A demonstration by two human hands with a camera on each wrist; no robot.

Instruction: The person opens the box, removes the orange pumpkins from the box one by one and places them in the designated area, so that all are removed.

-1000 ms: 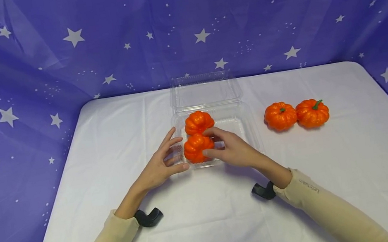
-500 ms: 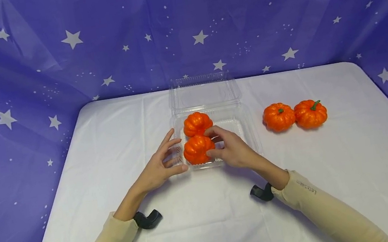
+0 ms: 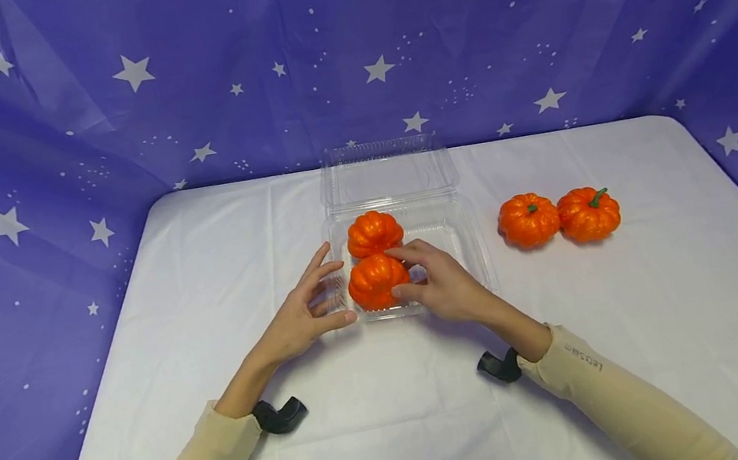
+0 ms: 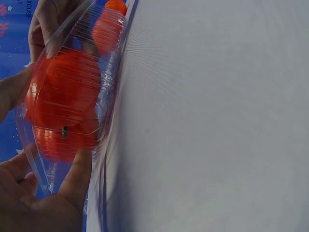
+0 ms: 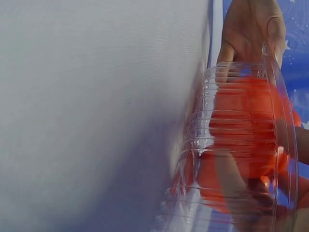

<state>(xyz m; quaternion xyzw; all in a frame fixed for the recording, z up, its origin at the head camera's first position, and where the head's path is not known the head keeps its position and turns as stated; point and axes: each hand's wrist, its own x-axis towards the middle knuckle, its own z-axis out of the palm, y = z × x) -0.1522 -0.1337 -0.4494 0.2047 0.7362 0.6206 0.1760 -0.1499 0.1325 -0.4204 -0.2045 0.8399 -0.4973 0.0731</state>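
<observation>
An open clear plastic clamshell container lies on the table, and two small orange pumpkins sit in its left half. My right hand reaches into it and grips the near pumpkin at its right side, thumb in front and fingers behind. The far pumpkin sits right against it. Along the container's left wall is my left hand, fingers spread and thumb by the front corner. In the left wrist view, the near pumpkin shows through the ribbed clear wall, and fingers of my left hand rest close to that wall.
Two more orange pumpkins with green stems, one beside the other, stand to the container's right. The clear lid lies folded back toward the starry blue curtain. A white cloth covers the table.
My right thumb has slid slightly to the right on the near pumpkin. My left hand, the container and the other pumpkins keep their places.
</observation>
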